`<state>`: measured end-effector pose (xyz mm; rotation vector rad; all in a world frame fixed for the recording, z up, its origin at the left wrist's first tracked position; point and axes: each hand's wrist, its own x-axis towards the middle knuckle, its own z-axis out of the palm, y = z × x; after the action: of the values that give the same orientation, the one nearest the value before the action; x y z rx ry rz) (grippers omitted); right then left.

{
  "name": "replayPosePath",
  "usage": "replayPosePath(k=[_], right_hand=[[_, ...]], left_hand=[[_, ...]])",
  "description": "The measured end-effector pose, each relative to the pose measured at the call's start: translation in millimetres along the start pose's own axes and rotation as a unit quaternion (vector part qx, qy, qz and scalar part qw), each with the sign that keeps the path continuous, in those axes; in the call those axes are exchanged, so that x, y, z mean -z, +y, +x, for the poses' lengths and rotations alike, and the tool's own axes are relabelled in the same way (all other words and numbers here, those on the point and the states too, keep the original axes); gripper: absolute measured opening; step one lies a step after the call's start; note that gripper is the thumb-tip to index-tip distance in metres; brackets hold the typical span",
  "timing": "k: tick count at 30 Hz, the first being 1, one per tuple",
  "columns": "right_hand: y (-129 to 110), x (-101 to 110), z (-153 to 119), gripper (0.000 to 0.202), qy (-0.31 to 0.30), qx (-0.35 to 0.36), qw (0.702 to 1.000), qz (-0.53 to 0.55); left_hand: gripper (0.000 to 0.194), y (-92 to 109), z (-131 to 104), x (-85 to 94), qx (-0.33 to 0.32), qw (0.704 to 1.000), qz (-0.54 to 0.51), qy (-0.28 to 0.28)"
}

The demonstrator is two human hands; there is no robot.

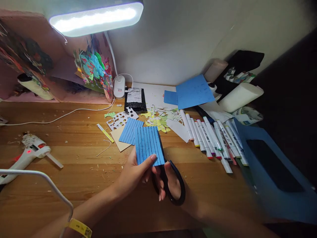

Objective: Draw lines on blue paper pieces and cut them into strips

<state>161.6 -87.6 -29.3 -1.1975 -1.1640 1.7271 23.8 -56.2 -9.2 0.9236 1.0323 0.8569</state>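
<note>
My left hand (133,172) grips a blue piece of card (148,143) marked with dark parallel lines, its thumb pressed on the lower right part. Black-handled scissors (182,190) are in my right hand (172,180), with fingers through the loops. The blades run along the right edge of the card and are mostly hidden behind it, so how far apart they are does not show. Just beyond lies a second lined blue card (130,129), partly over a tan square (119,137).
A glue gun (32,153) with a red light lies at left. Several markers (205,135) are rowed at right, beside paper scraps (160,119). Larger blue sheets (194,92) lean at the back. A lit lamp (96,19) hangs above; its cable (61,115) crosses the table.
</note>
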Motion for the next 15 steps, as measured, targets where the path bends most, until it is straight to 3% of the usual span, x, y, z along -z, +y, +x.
replayPosePath(k=[8, 15], right_hand=[[11.3, 3.5, 5.5, 0.071, -0.005, 0.045, 0.999, 0.029], [16.1, 1.4, 2.9, 0.071, 0.016, 0.041, 0.999, 0.027]], left_hand=[[0.032, 0.2, -0.5, -0.6, 0.008, 0.999, -0.010, -0.033], [0.032, -0.4, -1.0, -2.0, 0.012, 0.999, -0.026, -0.043]])
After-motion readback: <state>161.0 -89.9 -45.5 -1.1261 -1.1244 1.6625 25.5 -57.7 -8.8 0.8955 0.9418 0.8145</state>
